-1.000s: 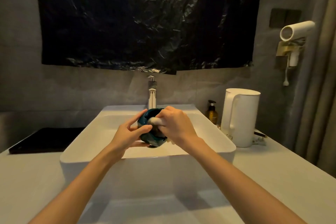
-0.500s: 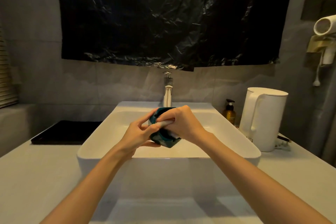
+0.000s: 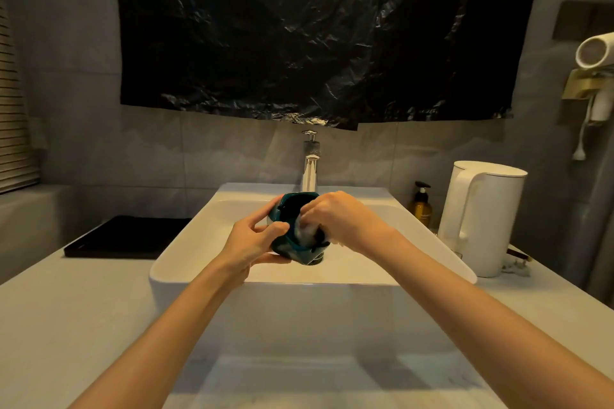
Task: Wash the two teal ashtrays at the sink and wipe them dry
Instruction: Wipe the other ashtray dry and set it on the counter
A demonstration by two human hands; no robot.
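Ashtray [image 3: 288, 246] first: only one teal one shows, held tipped on its side over the middle of the sink [image 3: 299, 305], above the drain and below the tap [image 3: 310, 169]; I cannot see the second anywhere. Going by size, a black plastic sheet [image 3: 315, 26] covers the wall above, a pale counter [image 3: 66, 325] runs round the white basin, a white kettle [image 3: 481, 219] stands on the right just beside the sink, and a black tray [image 3: 126, 237] lies flat on the left. A hair dryer [image 3: 594, 50] hangs on the right wall, and a small brown bottle [image 3: 421, 206] sits between kettle and basin. The left hand [image 3: 252, 239] grips the ashtray from the left, thumb over the near rim and fingers curled under the body. The right hand [image 3: 342, 219] has its fingers bunched tightly on a pale wad [image 3: 304, 231], cloth or tissue I cannot tell, pushed into the open mouth. No stream shows under the tap. My reading is that the inside of this ashtray is being rubbed, more likely wiped dry than scrubbed, though the dim light leaves that open. The next move probably calls for turning the piece in the left hand so the wad reaches the corners and outer faces, with a firm hold because wet glaze is slippery over a hard basin.
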